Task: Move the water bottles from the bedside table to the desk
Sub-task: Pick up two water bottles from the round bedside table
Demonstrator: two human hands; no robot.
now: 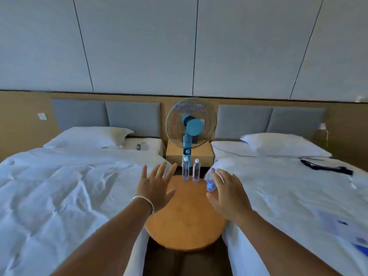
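Observation:
Two clear water bottles with white caps, the left water bottle (pixel 185 169) and the right water bottle (pixel 196 170), stand upright at the far edge of the round wooden bedside table (pixel 185 222). A third water bottle (pixel 210 181) is tilted at the table's right edge, and my right hand (pixel 229 196) holds it between thumb and fingers. Over the table's left side hovers my left hand (pixel 155 186), fingers spread and holding nothing, just left of the standing bottles. A bracelet is on that wrist.
The table sits in a narrow gap between two white beds, the left bed (pixel 59 186) and the right bed (pixel 298 186). A blue standing fan (pixel 190 128) rises behind the bottles, in front of a wooden nightstand (pixel 201 154). A dark strap (pixel 326 168) lies on the right bed.

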